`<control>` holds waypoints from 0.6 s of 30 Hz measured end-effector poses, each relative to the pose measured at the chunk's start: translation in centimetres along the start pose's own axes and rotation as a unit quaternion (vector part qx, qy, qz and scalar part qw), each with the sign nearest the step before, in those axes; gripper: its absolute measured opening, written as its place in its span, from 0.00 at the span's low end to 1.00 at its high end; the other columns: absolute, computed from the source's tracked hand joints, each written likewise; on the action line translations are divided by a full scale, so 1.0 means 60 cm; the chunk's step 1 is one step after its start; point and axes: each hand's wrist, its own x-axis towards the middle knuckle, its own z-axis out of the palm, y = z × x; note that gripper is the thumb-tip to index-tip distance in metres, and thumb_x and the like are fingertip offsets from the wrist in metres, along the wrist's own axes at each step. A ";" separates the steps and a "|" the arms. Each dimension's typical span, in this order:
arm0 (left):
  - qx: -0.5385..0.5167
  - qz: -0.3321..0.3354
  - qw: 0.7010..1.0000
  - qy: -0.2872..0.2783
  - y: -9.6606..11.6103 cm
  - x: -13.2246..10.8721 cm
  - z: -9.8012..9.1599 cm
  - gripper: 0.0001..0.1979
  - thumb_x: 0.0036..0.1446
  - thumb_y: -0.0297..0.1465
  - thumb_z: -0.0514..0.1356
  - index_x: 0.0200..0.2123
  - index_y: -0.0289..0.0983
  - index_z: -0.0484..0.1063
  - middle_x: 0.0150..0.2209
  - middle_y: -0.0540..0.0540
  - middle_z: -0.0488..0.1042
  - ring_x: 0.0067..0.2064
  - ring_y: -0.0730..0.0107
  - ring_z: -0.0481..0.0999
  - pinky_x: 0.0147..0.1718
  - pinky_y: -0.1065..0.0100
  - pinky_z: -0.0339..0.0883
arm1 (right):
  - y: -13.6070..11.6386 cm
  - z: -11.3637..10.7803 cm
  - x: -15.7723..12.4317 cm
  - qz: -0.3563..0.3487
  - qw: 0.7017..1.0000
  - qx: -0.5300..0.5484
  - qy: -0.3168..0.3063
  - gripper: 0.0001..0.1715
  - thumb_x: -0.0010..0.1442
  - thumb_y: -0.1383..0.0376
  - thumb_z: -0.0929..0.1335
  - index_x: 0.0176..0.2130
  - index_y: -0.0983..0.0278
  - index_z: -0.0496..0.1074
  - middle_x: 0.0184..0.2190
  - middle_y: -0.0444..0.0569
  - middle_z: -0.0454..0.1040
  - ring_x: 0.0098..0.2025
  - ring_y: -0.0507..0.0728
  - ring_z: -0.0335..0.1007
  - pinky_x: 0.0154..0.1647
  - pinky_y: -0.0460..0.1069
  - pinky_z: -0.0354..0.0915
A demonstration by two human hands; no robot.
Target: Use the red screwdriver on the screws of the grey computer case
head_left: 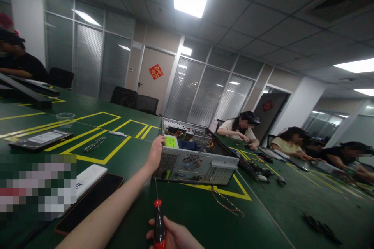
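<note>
An open computer case [201, 157] lies on its side on the green table, with wires and parts showing inside. At its near left corner my left hand [157, 149] is closed on a box-shaped power supply [171, 142] with a bright green label; some fingertips are hidden. My right hand [175, 233], low in the middle of the view, is wrapped round a screwdriver [159, 220] with a black and red handle. The screwdriver's thin shaft points up toward the case's lower left corner. Whether the tip touches the case I cannot tell.
A hard drive [41, 140], a clear plastic cup [65, 118] and a dark phone [90, 202] lie to the left. A loose wire bundle [226, 202] sits before the case, black cables [321, 227] at the right. Other people work along the table's far sides.
</note>
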 end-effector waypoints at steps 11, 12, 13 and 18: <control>-0.003 -0.006 1.000 0.000 -0.001 0.001 -0.001 0.26 0.70 0.49 0.40 0.39 0.41 0.71 0.52 0.40 0.76 0.63 0.57 0.69 0.65 0.51 0.61 | 0.028 -0.020 0.044 -0.050 0.998 -0.036 -0.002 0.22 0.57 0.52 0.73 0.40 0.60 0.62 0.35 0.49 0.80 0.22 0.50 0.69 0.23 0.43 0.52; -0.004 -0.005 1.000 0.000 -0.001 0.001 -0.001 0.25 0.70 0.48 0.40 0.39 0.41 0.71 0.52 0.40 0.76 0.63 0.57 0.69 0.65 0.51 0.61 | 0.028 -0.019 0.043 -0.061 0.997 -0.038 0.009 0.24 0.55 0.53 0.75 0.39 0.59 0.60 0.36 0.49 0.80 0.22 0.50 0.68 0.23 0.43 0.52; -0.004 -0.004 1.000 0.001 -0.001 0.001 -0.001 0.25 0.70 0.48 0.40 0.39 0.41 0.71 0.52 0.40 0.76 0.63 0.57 0.69 0.65 0.51 0.61 | 0.028 -0.017 0.040 -0.067 0.997 -0.035 0.022 0.24 0.54 0.54 0.75 0.38 0.59 0.60 0.36 0.48 0.80 0.22 0.50 0.68 0.23 0.43 0.53; -0.001 -0.002 1.000 -0.001 -0.004 0.000 0.000 0.26 0.69 0.49 0.40 0.39 0.41 0.71 0.52 0.40 0.76 0.63 0.57 0.69 0.66 0.50 0.60 | 0.018 0.006 0.022 -0.041 0.997 0.029 0.053 0.15 0.60 0.56 0.72 0.35 0.63 0.66 0.35 0.49 0.79 0.28 0.51 0.72 0.30 0.45 0.61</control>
